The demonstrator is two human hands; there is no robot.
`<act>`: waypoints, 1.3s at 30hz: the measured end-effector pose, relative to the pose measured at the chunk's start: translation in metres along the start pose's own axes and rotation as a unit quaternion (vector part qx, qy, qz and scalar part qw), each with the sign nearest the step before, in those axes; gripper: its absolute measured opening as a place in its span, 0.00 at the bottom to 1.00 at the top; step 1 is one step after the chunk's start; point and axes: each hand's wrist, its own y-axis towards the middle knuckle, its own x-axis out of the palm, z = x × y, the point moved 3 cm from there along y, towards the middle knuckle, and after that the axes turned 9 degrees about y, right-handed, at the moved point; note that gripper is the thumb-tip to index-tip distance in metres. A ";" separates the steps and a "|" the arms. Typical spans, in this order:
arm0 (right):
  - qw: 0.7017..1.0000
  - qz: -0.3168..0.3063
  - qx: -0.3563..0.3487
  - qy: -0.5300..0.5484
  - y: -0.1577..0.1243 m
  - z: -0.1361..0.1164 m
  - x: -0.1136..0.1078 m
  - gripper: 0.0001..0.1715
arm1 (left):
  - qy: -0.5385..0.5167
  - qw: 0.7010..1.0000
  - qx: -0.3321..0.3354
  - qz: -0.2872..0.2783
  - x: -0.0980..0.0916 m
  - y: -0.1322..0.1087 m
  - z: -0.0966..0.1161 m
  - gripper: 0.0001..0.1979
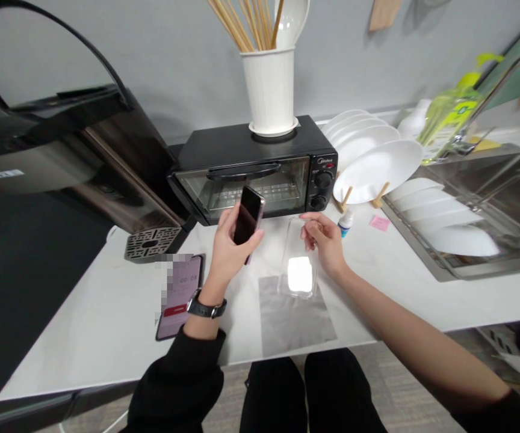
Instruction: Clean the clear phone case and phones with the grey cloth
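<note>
White marble-patterned counter (97, 343) against grey wall (170, 60); black box-shaped metal toaster oven (255, 153) my landmark. In front of oven, left hand (230, 249) wraps thin, black-screened rectangular phone (248, 218) by its sides. Before oven's round black knobs (323, 180), right hand (325, 240) pinches upper edge of clear rectangular plastic phone case (298, 264). From remote seat, I judge phone stiff, slick, breakable: take long side edges. Case looks light, slightly flexible; I'd take rim.

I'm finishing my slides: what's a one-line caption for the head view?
The left hand holds a phone, the right hand a clear case, before a black toaster oven.
</note>
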 end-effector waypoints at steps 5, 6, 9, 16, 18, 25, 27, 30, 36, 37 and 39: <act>0.997 0.002 -0.052 0.058 -0.001 -0.006 -0.002 0.14 | 0.176 0.974 0.050 -0.133 0.018 -0.005 -0.003 0.40; 0.996 -0.003 -0.054 0.066 -0.001 -0.006 -0.002 0.14 | 0.184 0.967 0.064 -0.167 0.023 -0.006 -0.003 0.39; 0.997 -0.021 -0.042 0.068 -0.001 -0.003 0.000 0.14 | 0.184 0.946 0.109 -0.244 0.036 -0.010 -0.008 0.35; 0.997 -0.062 -0.005 0.053 -0.002 0.005 0.006 0.16 | 0.197 0.919 0.178 -0.291 0.055 -0.012 -0.029 0.27; 0.997 -0.067 0.001 0.047 -0.002 0.005 0.007 0.17 | 0.201 0.915 0.190 -0.293 0.057 -0.013 -0.031 0.27; 0.998 -0.057 0.026 -0.002 -0.014 0.001 0.009 0.22 | 0.197 0.921 0.190 -0.279 0.055 -0.013 -0.018 0.26; 0.998 -0.041 0.035 -0.022 -0.023 -0.003 0.006 0.23 | 0.169 0.946 0.145 -0.237 0.043 -0.016 -0.005 0.24; 0.998 0.008 0.038 -0.054 -0.043 -0.010 0.001 0.22 | 0.109 0.986 0.024 -0.125 0.012 -0.038 0.024 0.23; 0.991 0.046 0.107 -0.063 -0.088 -0.010 0.016 0.24 | 0.270 0.952 -0.043 -0.140 -0.014 -0.119 0.083 0.51; 0.990 0.030 0.123 -0.055 -0.093 -0.009 0.020 0.24 | 0.294 0.945 -0.040 -0.135 -0.015 -0.127 0.084 0.48; 0.988 -0.012 0.140 -0.057 -0.102 -0.009 0.024 0.25 | 0.312 0.939 -0.029 -0.141 -0.018 -0.137 0.078 0.42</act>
